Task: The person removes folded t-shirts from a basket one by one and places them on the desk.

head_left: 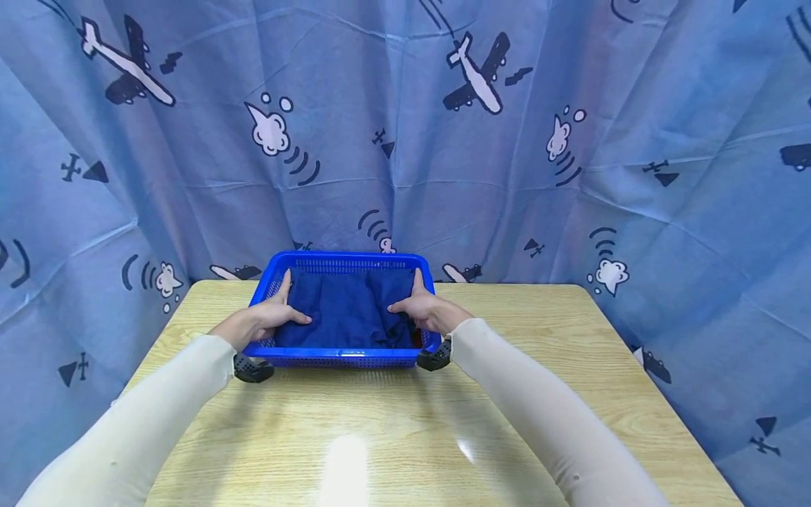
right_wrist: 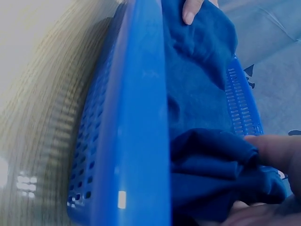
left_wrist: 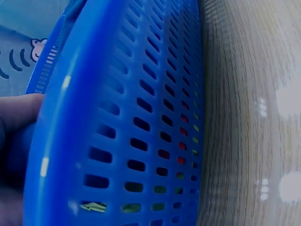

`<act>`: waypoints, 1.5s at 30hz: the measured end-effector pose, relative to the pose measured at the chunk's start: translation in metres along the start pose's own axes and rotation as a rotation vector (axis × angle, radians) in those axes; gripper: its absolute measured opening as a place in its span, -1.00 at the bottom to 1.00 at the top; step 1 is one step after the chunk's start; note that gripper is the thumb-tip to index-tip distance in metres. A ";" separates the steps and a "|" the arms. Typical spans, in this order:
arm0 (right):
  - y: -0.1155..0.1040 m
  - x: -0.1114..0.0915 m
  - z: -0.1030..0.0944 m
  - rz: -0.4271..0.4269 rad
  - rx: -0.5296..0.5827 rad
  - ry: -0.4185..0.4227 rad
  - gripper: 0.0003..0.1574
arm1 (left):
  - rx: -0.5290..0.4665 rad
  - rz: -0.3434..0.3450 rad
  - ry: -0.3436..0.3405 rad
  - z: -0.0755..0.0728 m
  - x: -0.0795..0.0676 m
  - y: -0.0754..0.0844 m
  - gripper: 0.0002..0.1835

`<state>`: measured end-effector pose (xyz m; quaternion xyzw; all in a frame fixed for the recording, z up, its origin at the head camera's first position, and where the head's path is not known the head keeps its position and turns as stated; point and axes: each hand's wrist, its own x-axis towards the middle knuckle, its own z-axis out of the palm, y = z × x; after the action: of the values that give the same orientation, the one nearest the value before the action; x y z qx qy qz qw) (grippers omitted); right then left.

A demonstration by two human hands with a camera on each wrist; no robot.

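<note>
Dark-blue soft cloth (head_left: 342,310), rumpled and spread across most of the inside of a bright-blue rectangular slotted plastic basket (head_left: 348,354). Basket upright on a pale wood-grain table (head_left: 507,310), toward the far edge, a little left of middle in the head view.

Left hand (head_left: 269,313) at the cloth's left end: grasping it, thumb laid over the upper face and pointing inward, one finger stretched along the edge toward the far side, remaining fingers mostly hidden. Right hand (head_left: 427,310) at the cloth's right end: pinching bunched folds between thumb and fingers, plainest in the right wrist view; one finger likewise pointing away in the head view. Hands well apart, cloth between, each just inside a short side of the basket.

Under the cloth's right front corner, small dark-red patch (head_left: 416,338). Through the slots from the left wrist, bits of bright red (left_wrist: 182,146) and of something yellow-green (left_wrist: 94,207). Nature of these: cannot tell.

Cream long sleeves (head_left: 152,415) on both forearms. Black wrist-worn devices (head_left: 253,368) at both wrists, near the basket's near rim. Beyond the table, blue fabric curtain (head_left: 405,141), hanging in folds, printed with black-and-white aeroplanes, puffs of cloud and curved strokes. White glare on the nearer tabletop; soft shadows below both forearms.
</note>
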<state>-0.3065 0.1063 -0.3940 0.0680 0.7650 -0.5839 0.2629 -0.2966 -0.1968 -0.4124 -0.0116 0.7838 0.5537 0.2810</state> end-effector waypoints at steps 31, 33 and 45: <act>-0.007 -0.008 -0.009 -0.114 -0.093 0.015 -0.16 | -0.046 0.143 -0.097 -0.017 -0.012 0.007 -0.17; -0.009 -0.009 -0.011 -0.124 -0.056 -0.002 -0.14 | -0.038 0.146 -0.084 -0.018 -0.014 0.009 -0.19; -0.017 -0.021 -0.038 -0.161 0.107 -0.125 -0.13 | -0.135 0.212 -0.103 -0.024 -0.029 0.025 -0.29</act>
<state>-0.3080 0.1407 -0.3621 -0.0160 0.7179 -0.6462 0.2584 -0.2903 -0.2168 -0.3721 0.0808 0.7262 0.6316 0.2592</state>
